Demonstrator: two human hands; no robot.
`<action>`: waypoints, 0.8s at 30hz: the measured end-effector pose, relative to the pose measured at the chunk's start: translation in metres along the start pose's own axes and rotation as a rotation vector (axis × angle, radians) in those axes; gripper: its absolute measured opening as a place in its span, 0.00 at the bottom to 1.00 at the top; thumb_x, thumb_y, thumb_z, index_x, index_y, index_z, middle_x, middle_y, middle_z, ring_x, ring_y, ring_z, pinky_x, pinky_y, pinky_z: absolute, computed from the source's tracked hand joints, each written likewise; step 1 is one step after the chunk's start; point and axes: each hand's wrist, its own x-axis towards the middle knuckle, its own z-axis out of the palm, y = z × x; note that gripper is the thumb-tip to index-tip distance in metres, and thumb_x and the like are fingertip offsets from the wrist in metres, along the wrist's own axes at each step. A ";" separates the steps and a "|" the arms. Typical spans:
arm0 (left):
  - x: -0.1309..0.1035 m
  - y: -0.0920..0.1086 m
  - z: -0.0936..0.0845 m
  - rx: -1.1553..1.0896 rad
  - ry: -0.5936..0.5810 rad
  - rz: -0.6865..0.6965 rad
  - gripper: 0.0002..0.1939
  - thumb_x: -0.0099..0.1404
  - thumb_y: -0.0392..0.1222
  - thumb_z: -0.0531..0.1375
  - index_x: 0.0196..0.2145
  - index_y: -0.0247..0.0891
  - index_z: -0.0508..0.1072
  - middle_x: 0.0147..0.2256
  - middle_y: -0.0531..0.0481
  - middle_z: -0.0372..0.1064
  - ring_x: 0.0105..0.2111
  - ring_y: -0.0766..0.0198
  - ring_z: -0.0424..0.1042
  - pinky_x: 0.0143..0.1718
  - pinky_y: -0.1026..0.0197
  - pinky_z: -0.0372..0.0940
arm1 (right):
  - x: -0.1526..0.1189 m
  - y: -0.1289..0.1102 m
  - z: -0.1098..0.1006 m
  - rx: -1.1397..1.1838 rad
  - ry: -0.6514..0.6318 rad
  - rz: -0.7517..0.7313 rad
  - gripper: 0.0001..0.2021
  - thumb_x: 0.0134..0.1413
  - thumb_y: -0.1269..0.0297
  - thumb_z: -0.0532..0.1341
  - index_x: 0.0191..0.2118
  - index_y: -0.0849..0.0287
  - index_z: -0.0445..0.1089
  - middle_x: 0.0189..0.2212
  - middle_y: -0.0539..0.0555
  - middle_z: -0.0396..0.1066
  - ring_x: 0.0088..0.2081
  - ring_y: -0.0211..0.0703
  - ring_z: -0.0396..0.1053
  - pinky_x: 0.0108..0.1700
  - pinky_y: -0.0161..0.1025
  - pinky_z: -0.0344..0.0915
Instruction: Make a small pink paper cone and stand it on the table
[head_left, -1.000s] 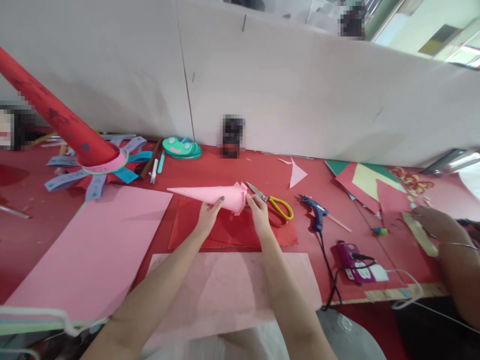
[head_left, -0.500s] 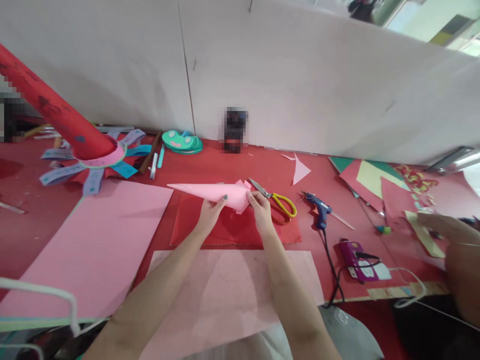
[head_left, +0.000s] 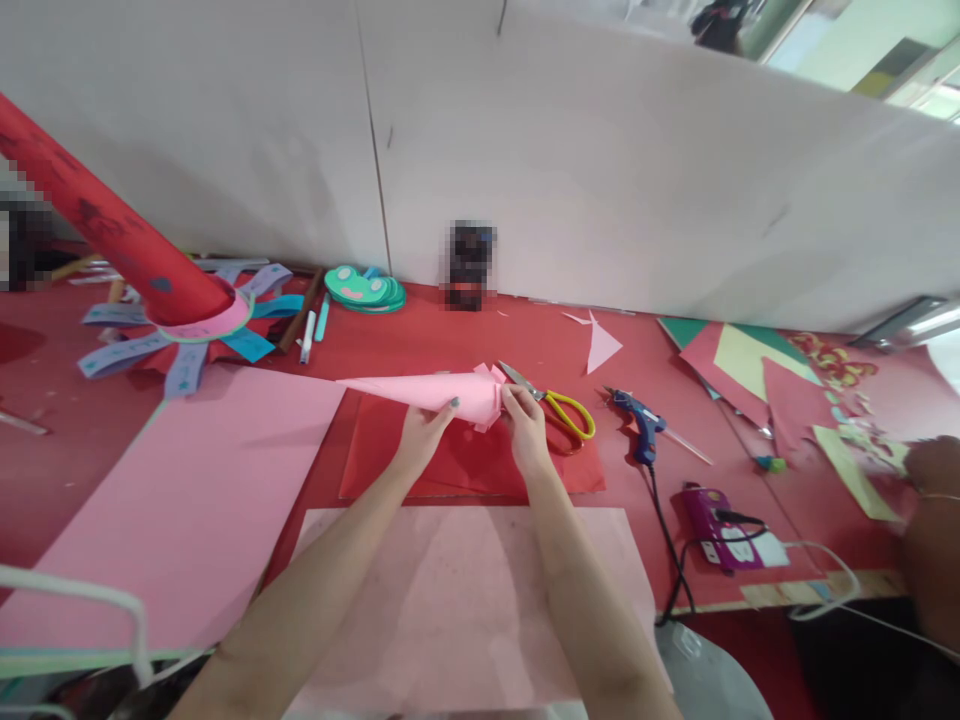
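Note:
A pink paper cone (head_left: 431,392) lies sideways in the air between my hands, its point to the left and its wide end, cut into tabs, to the right. My left hand (head_left: 426,432) grips the cone from below, thumb along its side. With fingers pinched, my right hand (head_left: 525,418) holds a tab at the wide end. Yellow-handled scissors (head_left: 568,412) lie just behind and beside my right hand, blades partly hidden. Beneath the cone is a red sheet (head_left: 450,465), and nearer me a pale pink sheet (head_left: 465,590).
Right of the scissors lie a blue glue gun (head_left: 643,425), a purple power strip (head_left: 712,520) and coloured paper (head_left: 739,360). A co-worker's hand (head_left: 934,465) is at far right. Leftward are a large pink sheet (head_left: 195,490), a red tube (head_left: 127,240) and green cutouts (head_left: 364,290).
My hands and the cone have barely moved, with the right fingers shifting slightly at the tabs. The co-worker's hand has drawn back to the right from the yellow paper.

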 end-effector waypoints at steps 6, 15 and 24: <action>-0.001 -0.002 -0.002 0.001 -0.051 0.059 0.28 0.50 0.48 0.65 0.48 0.36 0.69 0.48 0.42 0.71 0.51 0.54 0.68 0.52 0.57 0.63 | -0.001 0.000 0.000 0.070 -0.015 0.021 0.11 0.42 0.54 0.65 0.28 0.57 0.69 0.25 0.47 0.65 0.27 0.35 0.61 0.32 0.33 0.62; 0.002 -0.003 0.000 -0.007 -0.007 0.038 0.29 0.50 0.47 0.66 0.49 0.35 0.69 0.45 0.41 0.73 0.48 0.54 0.70 0.53 0.55 0.61 | -0.002 -0.002 0.002 0.062 0.002 0.053 0.13 0.37 0.54 0.66 0.25 0.56 0.68 0.24 0.47 0.66 0.28 0.36 0.63 0.33 0.34 0.63; 0.000 -0.004 0.006 -0.002 0.009 -0.007 0.24 0.48 0.46 0.67 0.43 0.35 0.73 0.41 0.43 0.75 0.47 0.51 0.71 0.52 0.52 0.64 | -0.002 -0.001 -0.001 0.034 -0.008 0.026 0.14 0.42 0.52 0.65 0.24 0.57 0.66 0.23 0.46 0.63 0.26 0.35 0.60 0.32 0.34 0.61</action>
